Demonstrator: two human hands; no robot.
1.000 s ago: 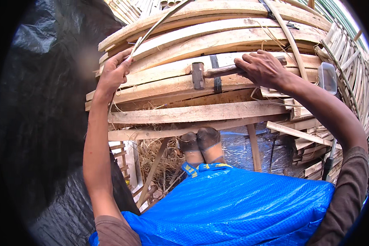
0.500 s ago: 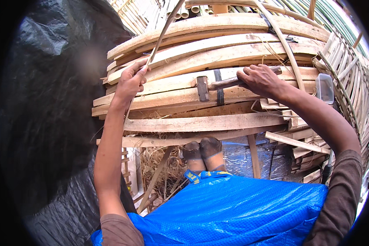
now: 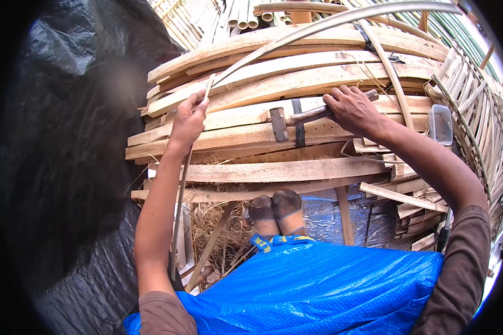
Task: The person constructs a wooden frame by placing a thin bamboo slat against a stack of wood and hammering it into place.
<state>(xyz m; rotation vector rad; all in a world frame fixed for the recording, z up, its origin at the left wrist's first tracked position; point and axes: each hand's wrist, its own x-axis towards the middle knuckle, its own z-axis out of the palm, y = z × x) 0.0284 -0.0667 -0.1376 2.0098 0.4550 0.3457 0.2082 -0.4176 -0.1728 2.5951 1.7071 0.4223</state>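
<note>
My left hand (image 3: 191, 120) is closed around a thin bamboo strip (image 3: 296, 34) above the left part of the timber beams (image 3: 251, 111). One length of the strip arcs away to the far right; another length hangs down beside my left forearm. A short pale end stands up just above my fingers. In my right hand (image 3: 355, 109) is the handle of a hammer (image 3: 279, 124), its blocky metal head pointing left over the beams. The hammer head sits beside a black band (image 3: 299, 123) on the wood.
Black plastic sheeting (image 3: 78, 167) hangs along the left. A clear plastic container (image 3: 441, 125) and a slatted bamboo panel (image 3: 480, 117) stand at the right. Blue sheeting (image 3: 318, 285) covers my lap. Bamboo poles (image 3: 248, 19) lie at the back, straw-like shavings (image 3: 218, 229) below the beams.
The bamboo strip's far length has swung from pointing up and away to arcing rightward. My left hand has shifted slightly right and nearer. My right hand and the hammer have barely moved.
</note>
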